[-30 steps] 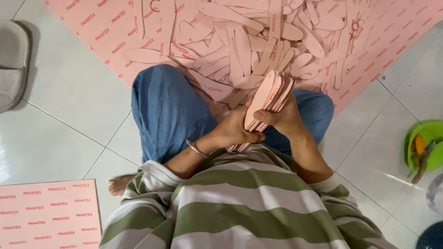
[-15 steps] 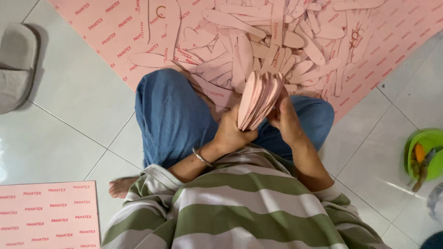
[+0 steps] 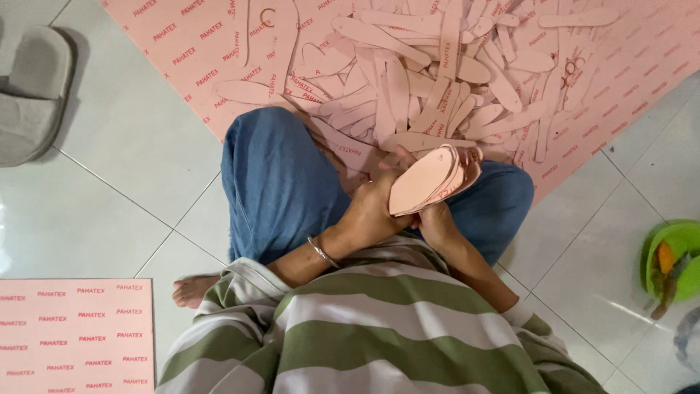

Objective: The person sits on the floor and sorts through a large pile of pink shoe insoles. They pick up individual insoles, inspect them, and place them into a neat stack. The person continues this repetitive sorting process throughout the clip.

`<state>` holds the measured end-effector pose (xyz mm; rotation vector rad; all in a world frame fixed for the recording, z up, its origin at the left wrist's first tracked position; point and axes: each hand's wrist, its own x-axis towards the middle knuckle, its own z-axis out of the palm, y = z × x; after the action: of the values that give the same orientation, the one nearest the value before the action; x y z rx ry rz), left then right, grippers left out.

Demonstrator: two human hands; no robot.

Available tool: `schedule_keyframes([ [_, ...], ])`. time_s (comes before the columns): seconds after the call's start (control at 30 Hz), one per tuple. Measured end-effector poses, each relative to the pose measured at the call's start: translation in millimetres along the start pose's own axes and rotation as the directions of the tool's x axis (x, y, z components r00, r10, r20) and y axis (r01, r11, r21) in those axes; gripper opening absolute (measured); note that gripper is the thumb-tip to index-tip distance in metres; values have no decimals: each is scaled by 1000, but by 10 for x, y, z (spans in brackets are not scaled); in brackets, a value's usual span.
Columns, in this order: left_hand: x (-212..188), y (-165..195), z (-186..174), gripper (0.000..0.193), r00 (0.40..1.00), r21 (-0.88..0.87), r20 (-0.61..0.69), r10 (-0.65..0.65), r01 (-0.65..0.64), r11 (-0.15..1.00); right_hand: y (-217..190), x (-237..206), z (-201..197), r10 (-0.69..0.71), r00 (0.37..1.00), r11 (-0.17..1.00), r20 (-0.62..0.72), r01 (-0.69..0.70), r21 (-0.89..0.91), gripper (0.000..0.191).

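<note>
Both hands are clamped on a stack of pink sole cutouts [image 3: 432,181] above the lap, the left hand [image 3: 372,213] gripping its side, the right hand [image 3: 437,222] underneath. Beyond them a big loose pile [image 3: 437,80] on the pink sheet [image 3: 182,44] looks ungathered.

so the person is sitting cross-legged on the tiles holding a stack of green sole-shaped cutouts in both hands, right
Not quite: the stack of sole-shaped cutouts is pink, not green, as the head view shows. The rest stands: the person sits cross-legged on the tiles, with the left hand and right hand both on the stack. The only green thing nearby is a bowl at the right edge.
</note>
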<state>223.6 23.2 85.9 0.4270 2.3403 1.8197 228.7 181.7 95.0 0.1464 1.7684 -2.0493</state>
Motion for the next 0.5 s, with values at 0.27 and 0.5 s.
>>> schedule_keyframes([
  [0.27, -21, -71, 33, 50, 994, -41, 104, -40, 45, 998, 327, 33, -151, 116, 993, 964, -28, -106, 245, 50],
  [0.5, -26, -77, -1, 53, 970, -90, 197, -145, 166, 982, 667, -9, -335, 248, 961, 839, 124, -277, 468, 48],
])
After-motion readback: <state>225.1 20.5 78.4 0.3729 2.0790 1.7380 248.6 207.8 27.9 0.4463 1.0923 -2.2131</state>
